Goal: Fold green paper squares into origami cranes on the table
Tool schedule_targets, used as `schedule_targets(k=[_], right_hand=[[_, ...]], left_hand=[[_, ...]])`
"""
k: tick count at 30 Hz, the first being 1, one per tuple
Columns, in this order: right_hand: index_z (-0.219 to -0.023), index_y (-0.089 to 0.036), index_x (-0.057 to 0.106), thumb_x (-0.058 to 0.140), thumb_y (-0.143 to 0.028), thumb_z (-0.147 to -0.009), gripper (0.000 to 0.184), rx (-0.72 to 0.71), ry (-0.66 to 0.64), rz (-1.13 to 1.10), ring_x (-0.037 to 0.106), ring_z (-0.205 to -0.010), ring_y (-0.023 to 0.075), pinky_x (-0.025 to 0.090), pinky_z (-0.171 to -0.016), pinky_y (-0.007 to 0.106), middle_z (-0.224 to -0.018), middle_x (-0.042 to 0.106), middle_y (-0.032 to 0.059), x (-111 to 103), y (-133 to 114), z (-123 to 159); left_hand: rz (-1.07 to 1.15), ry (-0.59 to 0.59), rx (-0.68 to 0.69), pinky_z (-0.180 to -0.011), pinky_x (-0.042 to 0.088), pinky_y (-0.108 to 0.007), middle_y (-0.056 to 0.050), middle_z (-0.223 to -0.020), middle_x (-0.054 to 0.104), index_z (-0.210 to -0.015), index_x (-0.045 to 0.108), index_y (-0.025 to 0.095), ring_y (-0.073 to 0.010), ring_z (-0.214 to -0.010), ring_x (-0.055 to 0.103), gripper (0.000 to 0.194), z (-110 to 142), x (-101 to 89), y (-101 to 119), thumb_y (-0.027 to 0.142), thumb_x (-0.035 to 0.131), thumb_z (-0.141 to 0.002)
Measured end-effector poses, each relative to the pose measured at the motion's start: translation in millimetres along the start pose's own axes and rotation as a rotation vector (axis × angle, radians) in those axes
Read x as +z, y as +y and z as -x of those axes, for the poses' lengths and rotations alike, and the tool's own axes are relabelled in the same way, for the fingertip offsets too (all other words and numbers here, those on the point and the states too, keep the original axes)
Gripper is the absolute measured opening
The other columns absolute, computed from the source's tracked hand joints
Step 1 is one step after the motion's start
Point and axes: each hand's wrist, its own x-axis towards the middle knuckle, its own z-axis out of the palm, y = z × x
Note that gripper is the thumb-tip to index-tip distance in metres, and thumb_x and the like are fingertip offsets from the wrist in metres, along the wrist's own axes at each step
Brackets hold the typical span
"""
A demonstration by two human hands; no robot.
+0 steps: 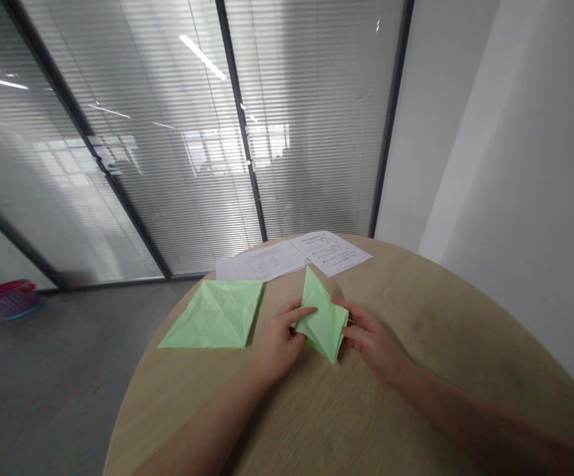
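Between my two hands is a piece of light green paper (321,316), folded in layers into a pointed, diamond-like shape and tilted above the table. My left hand (283,337) pinches its left edge, with the index finger lying across the front face. On the other side, my right hand (369,336) grips the right edge, where several layers stand slightly apart. The thumb and fingers there are partly behind the paper. A second green sheet (217,314), creased and mostly flat, lies on the table to the left of my left hand.
Two white printed sheets (334,251) lie at the far edge of the round wooden table (446,344). Behind it stands a glass partition with blinds (317,132), and a white wall (525,165) rises at right. A red and blue basket (9,301) sits on the floor at left.
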Motion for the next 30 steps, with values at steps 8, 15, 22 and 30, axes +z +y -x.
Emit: schedule_targets(k=[8, 15, 22, 30], right_hand=[[-0.130, -0.028, 0.067, 0.072, -0.028, -0.073, 0.057, 0.012, 0.037, 0.020, 0.072, -0.095, 0.0275, 0.059, -0.077, 0.039, -0.111, 0.077, 0.0054, 3.0, -1.5, 0.7], [-0.121, -0.029, 0.067, 0.072, -0.030, -0.075, 0.046, -0.054, 0.081, 0.131, 0.073, -0.098, 0.0264, 0.059, -0.083, 0.039, -0.111, 0.077, 0.0046, 2.1, 1.3, -3.1], [-0.101, -0.026, 0.064, 0.071, -0.034, -0.078, 0.025, -0.103, 0.082, 0.238, 0.070, -0.083, 0.0226, 0.054, -0.070, 0.032, -0.095, 0.075, 0.0030, -2.1, 3.4, -5.9], [-0.087, -0.025, 0.064, 0.076, -0.043, -0.080, 0.023, -0.114, 0.072, 0.299, 0.062, -0.073, 0.0221, 0.049, -0.066, 0.032, -0.081, 0.069, 0.0011, 2.0, -5.0, -0.9]], left_hand=[[0.184, 0.075, -0.111, -0.103, 0.055, -0.044, -0.010, -0.134, 0.070, -0.115, 0.079, 0.023, -0.0286, -0.124, 0.064, 0.049, -2.6, 0.4, 0.0, 0.003, 0.058, -0.075], [0.377, 0.117, -0.284, -0.078, 0.059, -0.035, -0.012, -0.131, 0.071, -0.108, 0.080, 0.019, -0.0254, -0.100, 0.071, 0.032, -1.1, 2.6, 13.9, 0.020, 0.067, -0.079], [0.401, 0.146, -0.345, -0.083, 0.058, -0.037, -0.009, -0.106, 0.079, -0.116, 0.077, 0.018, -0.0230, -0.090, 0.072, 0.036, 0.5, 5.0, 18.8, 0.028, 0.067, -0.083], [0.229, 0.071, -0.254, -0.094, 0.056, -0.041, -0.009, -0.109, 0.081, -0.114, 0.076, 0.017, -0.0272, -0.099, 0.074, 0.039, 3.5, 12.1, 16.3, 0.017, 0.067, -0.076]])
